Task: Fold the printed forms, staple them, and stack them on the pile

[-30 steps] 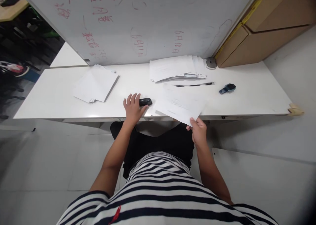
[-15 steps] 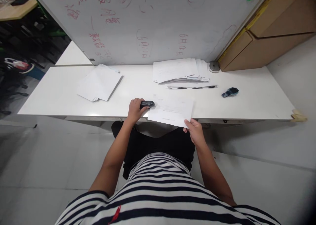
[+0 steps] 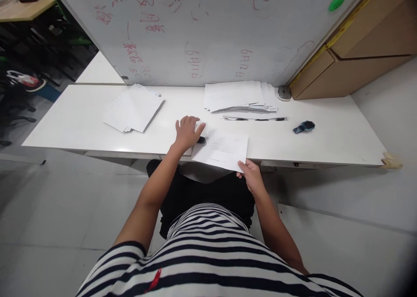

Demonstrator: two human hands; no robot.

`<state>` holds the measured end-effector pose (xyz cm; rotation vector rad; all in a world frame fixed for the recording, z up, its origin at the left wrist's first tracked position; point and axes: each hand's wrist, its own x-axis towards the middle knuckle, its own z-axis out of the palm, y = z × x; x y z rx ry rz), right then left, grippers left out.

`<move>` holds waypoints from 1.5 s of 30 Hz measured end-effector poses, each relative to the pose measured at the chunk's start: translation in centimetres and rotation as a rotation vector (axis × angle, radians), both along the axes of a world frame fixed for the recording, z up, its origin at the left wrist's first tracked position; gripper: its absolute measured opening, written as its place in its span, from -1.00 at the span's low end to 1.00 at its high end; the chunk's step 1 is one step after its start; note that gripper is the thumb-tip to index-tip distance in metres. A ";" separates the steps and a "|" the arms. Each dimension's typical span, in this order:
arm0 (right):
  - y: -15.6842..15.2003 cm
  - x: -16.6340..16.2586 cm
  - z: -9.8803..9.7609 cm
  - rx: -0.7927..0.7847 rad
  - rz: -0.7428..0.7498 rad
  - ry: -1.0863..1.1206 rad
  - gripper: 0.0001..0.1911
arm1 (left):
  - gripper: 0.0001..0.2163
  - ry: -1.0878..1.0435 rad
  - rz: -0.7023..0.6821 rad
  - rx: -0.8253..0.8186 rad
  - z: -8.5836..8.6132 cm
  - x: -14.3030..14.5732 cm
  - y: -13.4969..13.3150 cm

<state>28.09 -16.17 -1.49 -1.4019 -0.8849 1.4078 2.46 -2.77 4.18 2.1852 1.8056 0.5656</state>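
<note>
White desk (image 3: 335, 147): paper stack (image 3: 135, 108) far left, second stack (image 3: 233, 95) far middle, thin strip (image 3: 256, 119) nearside of it, black stapler (image 3: 202, 140) near middle, watch (image 3: 304, 127) right.

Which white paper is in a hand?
The printed white paper at front centre, its corner pinched by the right hand. The fanned white paper stack at left and the white stack by the whiteboard lie untouched.

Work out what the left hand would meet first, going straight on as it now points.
The left hand would probably meet the left end of the right paper stack, though depth is unclear; it might pass above.
</note>
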 end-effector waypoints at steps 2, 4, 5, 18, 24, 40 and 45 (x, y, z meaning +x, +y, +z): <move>-0.1 0.0 -0.1 0.003 0.004 -0.013 -0.69 | -0.46 0.082 0.007 -0.043 -0.7 1.0 0.6; -0.1 -0.2 -0.2 0.008 -0.003 -0.017 -0.70 | -0.43 0.157 -0.001 -0.042 -1.3 1.6 0.8; -0.1 -0.3 -0.3 0.013 -0.013 -0.013 -0.70 | -0.43 0.180 -0.007 -0.031 -1.5 1.7 0.7; 0.5 0.1 1.2 0.129 -0.199 -0.257 -0.58 | -0.57 -0.418 0.052 0.240 -1.4 -4.1 -1.7; 9.4 4.1 6.1 0.325 -0.455 -0.506 -0.49 | -0.55 -0.085 -0.104 0.156 -4.2 -5.3 -3.7; 9.4 0.6 0.3 0.321 -0.101 -0.992 -0.38 | -0.55 -0.396 0.195 0.211 -3.7 -9.8 -1.3; 7.0 -0.9 -1.7 0.379 0.032 -1.281 -0.51 | -0.46 0.098 0.528 0.188 -2.7 -17.0 2.9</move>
